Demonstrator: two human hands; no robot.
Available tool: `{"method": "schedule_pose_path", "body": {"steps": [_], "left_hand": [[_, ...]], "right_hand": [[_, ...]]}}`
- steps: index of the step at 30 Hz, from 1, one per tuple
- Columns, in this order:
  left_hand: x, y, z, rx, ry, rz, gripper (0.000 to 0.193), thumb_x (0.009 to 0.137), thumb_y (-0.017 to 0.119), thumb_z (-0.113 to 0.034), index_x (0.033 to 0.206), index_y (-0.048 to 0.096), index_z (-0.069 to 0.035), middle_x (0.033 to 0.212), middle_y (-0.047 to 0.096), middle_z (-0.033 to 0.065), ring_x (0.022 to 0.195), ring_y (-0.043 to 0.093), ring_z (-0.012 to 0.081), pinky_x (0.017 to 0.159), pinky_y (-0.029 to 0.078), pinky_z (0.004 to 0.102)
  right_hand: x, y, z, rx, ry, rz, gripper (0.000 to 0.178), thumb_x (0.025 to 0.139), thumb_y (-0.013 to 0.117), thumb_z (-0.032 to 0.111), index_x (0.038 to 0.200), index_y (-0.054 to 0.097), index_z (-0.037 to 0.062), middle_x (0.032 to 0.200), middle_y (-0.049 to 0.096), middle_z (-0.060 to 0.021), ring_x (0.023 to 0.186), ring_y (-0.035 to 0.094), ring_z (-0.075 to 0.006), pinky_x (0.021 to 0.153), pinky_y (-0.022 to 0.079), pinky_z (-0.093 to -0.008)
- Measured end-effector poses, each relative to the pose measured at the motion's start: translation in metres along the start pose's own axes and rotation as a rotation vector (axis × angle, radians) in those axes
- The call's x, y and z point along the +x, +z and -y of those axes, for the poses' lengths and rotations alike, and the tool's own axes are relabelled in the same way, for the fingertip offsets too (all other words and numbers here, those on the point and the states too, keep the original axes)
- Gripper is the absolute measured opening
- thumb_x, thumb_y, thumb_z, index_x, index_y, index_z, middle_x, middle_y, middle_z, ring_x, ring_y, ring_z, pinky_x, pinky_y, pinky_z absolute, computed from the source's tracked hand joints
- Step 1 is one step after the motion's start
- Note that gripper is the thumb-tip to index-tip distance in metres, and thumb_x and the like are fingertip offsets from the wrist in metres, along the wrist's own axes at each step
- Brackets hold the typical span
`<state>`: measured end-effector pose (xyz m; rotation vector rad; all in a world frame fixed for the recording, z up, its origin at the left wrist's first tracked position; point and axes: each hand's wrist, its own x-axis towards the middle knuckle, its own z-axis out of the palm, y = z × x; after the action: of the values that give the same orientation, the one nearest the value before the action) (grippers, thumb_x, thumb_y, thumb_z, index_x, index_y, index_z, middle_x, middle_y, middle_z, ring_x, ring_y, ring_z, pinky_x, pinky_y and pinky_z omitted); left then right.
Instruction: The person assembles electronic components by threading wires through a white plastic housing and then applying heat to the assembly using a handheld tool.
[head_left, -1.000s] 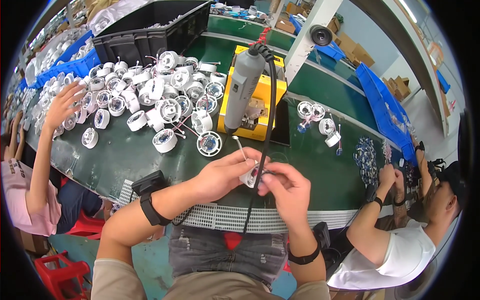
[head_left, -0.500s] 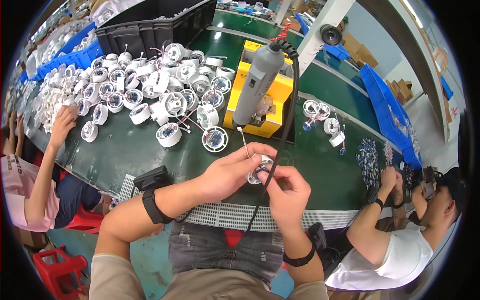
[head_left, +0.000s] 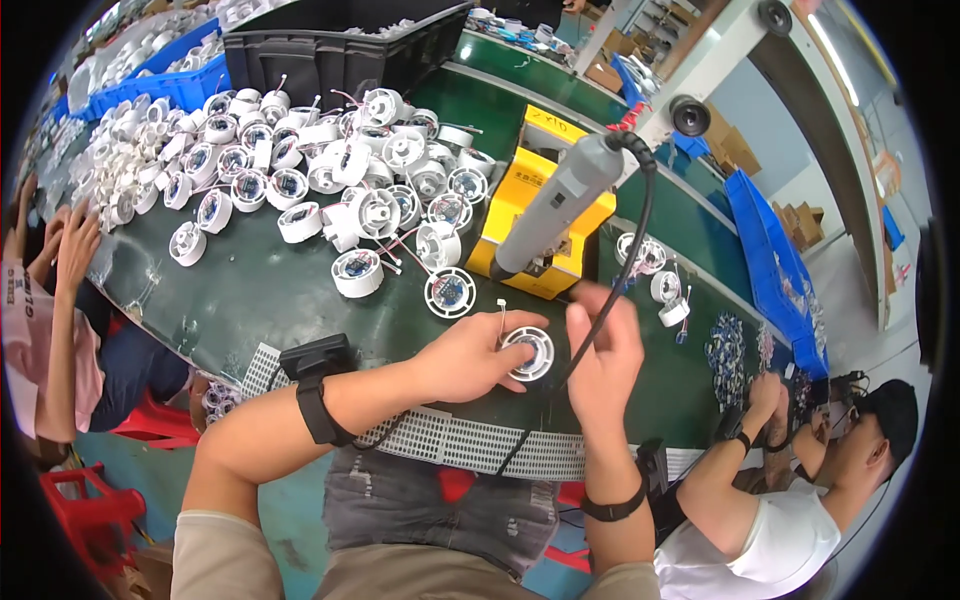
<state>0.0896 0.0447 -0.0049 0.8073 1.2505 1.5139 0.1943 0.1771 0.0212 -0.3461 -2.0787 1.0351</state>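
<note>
My left hand (head_left: 475, 358) grips a round white plastic housing (head_left: 541, 352) by its side, the thumb lying over its face. A short lead with a white connector (head_left: 502, 304) sticks up from it. To the right, my right hand (head_left: 608, 350) is raised with thumb and fingers apart, and I see nothing in it. Its fingertips are slightly blurred at the lower corner of a yellow box (head_left: 548, 283). A grey electric screwdriver (head_left: 560, 200) hangs tilted above that box. Its black cable (head_left: 640, 235) passes in front of my right hand.
Many similar white housings (head_left: 358, 272) with wires and small boards heap up on the green table (head_left: 270, 300), left of the box. A black crate (head_left: 330, 62) and blue trays (head_left: 165, 82) stand behind. Co-workers sit on both sides; small boards (head_left: 725, 355) lie at right.
My right hand has left the housing and moved up and right toward the yellow box. The housing stays in my left hand, its face now turned more upward. The whole view has shifted slightly.
</note>
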Motion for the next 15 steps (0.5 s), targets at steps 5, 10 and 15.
{"method": "schedule_pose_path", "body": {"steps": [5, 10, 15], "left_hand": [[0.008, -0.012, 0.014, 0.093, -0.037, -0.276, 0.035, 0.094, 0.047, -0.011, 0.125, 0.051, 0.004, 0.101, 0.066, 0.0184, 0.070, 0.070, 0.0224, 0.067, 0.055, 0.0321], [0.003, -0.015, 0.001, 0.162, -0.078, -0.380, 0.035, 0.097, 0.046, -0.010, 0.128, 0.046, 0.006, 0.109, 0.062, 0.0159, 0.088, 0.067, 0.0189, 0.072, 0.059, 0.0298], [0.003, -0.014, -0.002, 0.226, -0.104, -0.412, 0.036, 0.097, 0.047, -0.011, 0.129, 0.047, 0.005, 0.105, 0.064, 0.0184, 0.079, 0.070, 0.0214, 0.069, 0.057, 0.0302]], "right_hand": [[0.048, 0.061, 0.031, 0.140, 0.009, 0.151, 0.068, 0.080, 0.069, 0.003, 0.138, 0.033, -0.0020, 0.103, 0.063, -0.0129, 0.092, 0.063, -0.0186, 0.087, 0.049, -0.0334], [0.072, 0.070, 0.036, 0.514, -0.186, -0.182, 0.051, 0.093, 0.041, 0.012, 0.140, 0.026, 0.0002, 0.071, 0.050, -0.0080, 0.052, 0.052, -0.0176, 0.053, 0.048, -0.0313], [0.096, 0.066, 0.031, 0.485, -0.183, -0.328, 0.045, 0.095, 0.041, 0.015, 0.136, 0.029, 0.0016, 0.063, 0.044, -0.0071, 0.045, 0.044, -0.0164, 0.045, 0.043, -0.0302]]}}
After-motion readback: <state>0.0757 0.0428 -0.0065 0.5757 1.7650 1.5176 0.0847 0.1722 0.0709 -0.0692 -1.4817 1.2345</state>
